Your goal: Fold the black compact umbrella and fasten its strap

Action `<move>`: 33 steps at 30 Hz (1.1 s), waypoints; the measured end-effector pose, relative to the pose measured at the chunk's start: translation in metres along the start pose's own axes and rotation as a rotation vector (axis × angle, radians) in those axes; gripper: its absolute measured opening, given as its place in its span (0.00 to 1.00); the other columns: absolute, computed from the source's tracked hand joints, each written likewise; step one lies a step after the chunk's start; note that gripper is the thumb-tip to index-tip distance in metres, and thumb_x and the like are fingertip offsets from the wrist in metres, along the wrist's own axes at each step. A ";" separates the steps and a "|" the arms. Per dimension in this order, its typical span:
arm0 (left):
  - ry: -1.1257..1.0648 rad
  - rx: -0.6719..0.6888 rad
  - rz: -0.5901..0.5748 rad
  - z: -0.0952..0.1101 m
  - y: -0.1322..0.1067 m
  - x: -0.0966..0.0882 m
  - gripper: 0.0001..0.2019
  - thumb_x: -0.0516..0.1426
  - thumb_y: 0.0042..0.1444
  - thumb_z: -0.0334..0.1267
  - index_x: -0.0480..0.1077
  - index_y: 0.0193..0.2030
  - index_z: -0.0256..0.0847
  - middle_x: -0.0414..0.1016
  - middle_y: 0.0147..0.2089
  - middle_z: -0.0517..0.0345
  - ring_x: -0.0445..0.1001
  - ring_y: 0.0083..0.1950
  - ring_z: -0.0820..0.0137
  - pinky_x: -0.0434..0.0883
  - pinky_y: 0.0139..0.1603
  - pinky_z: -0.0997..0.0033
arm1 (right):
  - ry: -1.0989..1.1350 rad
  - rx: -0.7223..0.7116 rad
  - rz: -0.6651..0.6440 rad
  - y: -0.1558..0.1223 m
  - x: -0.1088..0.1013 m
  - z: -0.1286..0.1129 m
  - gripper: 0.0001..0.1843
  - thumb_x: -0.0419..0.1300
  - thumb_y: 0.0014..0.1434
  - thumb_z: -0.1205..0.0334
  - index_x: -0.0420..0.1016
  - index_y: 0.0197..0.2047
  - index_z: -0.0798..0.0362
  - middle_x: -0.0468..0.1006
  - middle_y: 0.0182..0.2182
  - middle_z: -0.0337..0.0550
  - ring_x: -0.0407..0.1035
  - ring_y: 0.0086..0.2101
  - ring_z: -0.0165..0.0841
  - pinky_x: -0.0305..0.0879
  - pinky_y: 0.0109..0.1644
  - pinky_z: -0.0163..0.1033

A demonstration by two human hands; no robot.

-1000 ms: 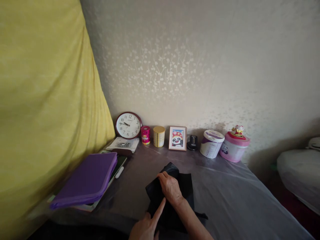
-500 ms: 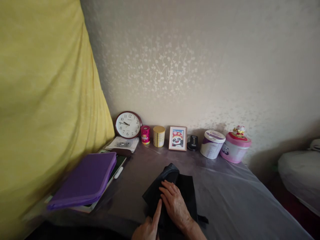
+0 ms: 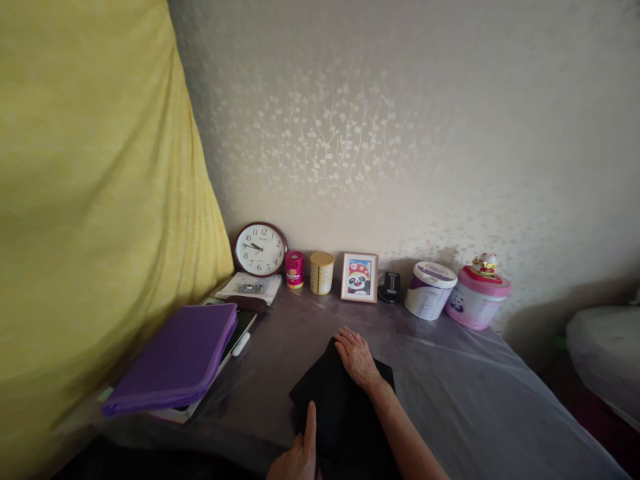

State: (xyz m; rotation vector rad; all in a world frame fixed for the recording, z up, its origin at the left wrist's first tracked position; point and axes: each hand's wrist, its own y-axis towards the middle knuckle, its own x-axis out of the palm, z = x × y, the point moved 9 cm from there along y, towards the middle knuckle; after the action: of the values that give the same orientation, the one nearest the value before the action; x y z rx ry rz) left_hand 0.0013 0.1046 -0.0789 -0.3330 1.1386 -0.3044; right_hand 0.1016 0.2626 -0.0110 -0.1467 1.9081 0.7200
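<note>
Head view: right hand (image 3: 358, 359) lies flat on black fabric (image 3: 324, 390); left hand (image 3: 296, 459) extends a finger, grip unclear; purple folder (image 3: 173, 357) leftward, picture frame (image 3: 359, 277) beyond.

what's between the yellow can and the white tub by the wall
In the head view, a framed panda picture and a small black object sit between the yellow can and the white tub.

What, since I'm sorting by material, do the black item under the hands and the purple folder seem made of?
Black item: probably cloth, matte; it lies flat and shows almost no shine. Purple folder: plastic or coated fabric, I can't tell which; smooth, evenly coloured cover, lighter border.
</note>
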 end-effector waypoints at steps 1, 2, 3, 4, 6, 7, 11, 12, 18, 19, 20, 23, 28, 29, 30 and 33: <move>-0.003 -0.006 0.002 -0.001 -0.001 -0.001 0.41 0.48 0.47 0.26 0.30 0.65 0.36 0.68 0.53 0.43 0.73 0.46 0.58 0.68 0.45 0.62 | -0.009 0.023 -0.008 0.004 0.000 0.005 0.16 0.46 0.62 0.63 0.70 0.48 0.50 0.70 0.52 0.43 0.59 0.55 0.36 0.53 0.58 0.47; -0.004 -0.014 0.005 -0.001 -0.001 -0.001 0.40 0.49 0.48 0.27 0.30 0.65 0.37 0.68 0.53 0.43 0.73 0.46 0.59 0.67 0.45 0.62 | -0.024 0.051 -0.007 0.007 -0.001 0.008 0.16 0.46 0.62 0.63 0.70 0.48 0.51 0.70 0.51 0.44 0.60 0.54 0.36 0.53 0.57 0.47; -0.005 -0.020 0.012 -0.002 -0.002 -0.002 0.40 0.49 0.48 0.27 0.31 0.66 0.38 0.68 0.53 0.43 0.73 0.46 0.59 0.67 0.45 0.63 | -0.042 0.079 0.006 0.008 -0.004 0.010 0.16 0.46 0.62 0.63 0.70 0.48 0.51 0.71 0.51 0.45 0.60 0.54 0.37 0.53 0.57 0.47; -0.006 -0.027 0.018 -0.002 -0.003 -0.003 0.40 0.49 0.49 0.28 0.31 0.66 0.38 0.68 0.54 0.43 0.73 0.46 0.60 0.67 0.45 0.63 | -0.057 0.095 0.029 0.007 -0.008 0.007 0.16 0.47 0.61 0.64 0.70 0.48 0.52 0.70 0.51 0.47 0.59 0.54 0.37 0.53 0.57 0.48; -0.008 -0.026 0.019 -0.001 -0.004 -0.003 0.40 0.50 0.49 0.28 0.31 0.66 0.37 0.68 0.54 0.43 0.73 0.46 0.59 0.67 0.46 0.62 | -0.051 0.064 0.079 0.000 -0.016 -0.010 0.15 0.48 0.61 0.64 0.70 0.49 0.54 0.70 0.51 0.48 0.58 0.55 0.37 0.51 0.58 0.48; -0.005 -0.025 0.021 -0.001 -0.004 -0.003 0.40 0.50 0.49 0.28 0.31 0.66 0.36 0.67 0.54 0.43 0.73 0.46 0.59 0.67 0.46 0.62 | -0.026 0.012 0.088 -0.005 -0.018 -0.023 0.15 0.48 0.61 0.63 0.70 0.49 0.53 0.70 0.51 0.47 0.57 0.56 0.37 0.50 0.59 0.47; -0.001 -0.032 0.025 -0.001 -0.006 -0.003 0.40 0.50 0.49 0.28 0.32 0.66 0.36 0.66 0.56 0.44 0.72 0.48 0.61 0.67 0.47 0.65 | 0.102 -0.242 -0.045 -0.029 -0.005 -0.073 0.13 0.48 0.62 0.62 0.74 0.38 0.46 0.77 0.41 0.36 0.59 0.54 0.31 0.47 0.60 0.44; -0.004 -0.037 0.032 -0.001 -0.006 -0.004 0.40 0.50 0.49 0.28 0.33 0.66 0.36 0.66 0.56 0.44 0.72 0.49 0.61 0.66 0.48 0.66 | 0.103 -0.236 -0.048 -0.030 -0.003 -0.073 0.13 0.48 0.62 0.62 0.75 0.36 0.45 0.77 0.41 0.35 0.60 0.53 0.31 0.47 0.60 0.45; -0.122 0.005 0.066 -0.008 -0.005 0.001 0.38 0.50 0.52 0.32 0.32 0.66 0.35 0.75 0.44 0.48 0.74 0.45 0.63 0.67 0.44 0.69 | 0.080 0.083 0.266 -0.024 -0.042 0.008 0.15 0.48 0.58 0.62 0.72 0.44 0.55 0.72 0.47 0.52 0.64 0.49 0.39 0.58 0.53 0.49; -0.152 0.020 0.068 -0.009 -0.004 0.003 0.39 0.50 0.52 0.33 0.31 0.66 0.35 0.76 0.42 0.48 0.75 0.44 0.64 0.67 0.43 0.71 | 0.106 0.132 0.317 -0.030 -0.050 0.023 0.16 0.48 0.58 0.61 0.72 0.43 0.56 0.72 0.46 0.53 0.65 0.47 0.39 0.60 0.52 0.48; -0.178 0.030 0.078 -0.010 -0.004 0.005 0.39 0.50 0.52 0.33 0.31 0.66 0.35 0.76 0.42 0.49 0.75 0.44 0.65 0.66 0.42 0.73 | 0.135 0.203 0.371 -0.039 -0.059 0.040 0.16 0.47 0.57 0.59 0.72 0.43 0.56 0.73 0.45 0.53 0.65 0.47 0.39 0.61 0.51 0.48; -0.239 0.049 0.097 -0.012 -0.002 0.009 0.39 0.50 0.53 0.32 0.29 0.66 0.34 0.76 0.41 0.50 0.75 0.44 0.68 0.65 0.41 0.76 | 0.237 0.421 0.411 -0.078 -0.068 0.076 0.19 0.48 0.55 0.54 0.71 0.42 0.56 0.73 0.42 0.53 0.67 0.44 0.40 0.64 0.48 0.47; -0.361 0.076 0.100 -0.011 0.001 0.013 0.40 0.50 0.52 0.29 0.27 0.66 0.33 0.76 0.41 0.51 0.75 0.42 0.71 0.65 0.41 0.79 | 0.419 0.699 0.309 -0.134 -0.056 0.091 0.23 0.51 0.50 0.47 0.71 0.41 0.55 0.75 0.38 0.51 0.71 0.37 0.39 0.67 0.42 0.44; -0.380 0.075 0.100 -0.011 0.001 0.014 0.40 0.50 0.53 0.28 0.26 0.65 0.34 0.76 0.42 0.52 0.75 0.42 0.72 0.65 0.41 0.80 | 0.433 0.724 0.299 -0.140 -0.055 0.089 0.23 0.52 0.49 0.46 0.72 0.41 0.54 0.76 0.37 0.50 0.72 0.36 0.39 0.67 0.41 0.43; -0.392 0.064 0.097 -0.012 0.002 0.016 0.41 0.50 0.53 0.28 0.25 0.65 0.34 0.76 0.41 0.52 0.75 0.42 0.72 0.65 0.41 0.80 | 0.444 0.740 0.285 -0.144 -0.055 0.086 0.24 0.52 0.49 0.45 0.72 0.41 0.54 0.77 0.35 0.49 0.72 0.35 0.39 0.67 0.40 0.43; -0.400 0.027 0.099 -0.013 0.002 0.017 0.41 0.50 0.53 0.28 0.24 0.65 0.34 0.76 0.42 0.52 0.74 0.44 0.73 0.65 0.42 0.80 | 0.478 0.741 0.234 -0.147 -0.055 0.073 0.25 0.54 0.48 0.44 0.72 0.41 0.54 0.77 0.29 0.44 0.72 0.31 0.38 0.67 0.36 0.41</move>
State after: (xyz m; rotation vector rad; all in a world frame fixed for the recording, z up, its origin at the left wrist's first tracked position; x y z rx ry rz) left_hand -0.0036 0.0982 -0.0989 -0.2963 0.7538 -0.1561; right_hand 0.2450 0.1713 -0.0442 0.4101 2.5562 0.0799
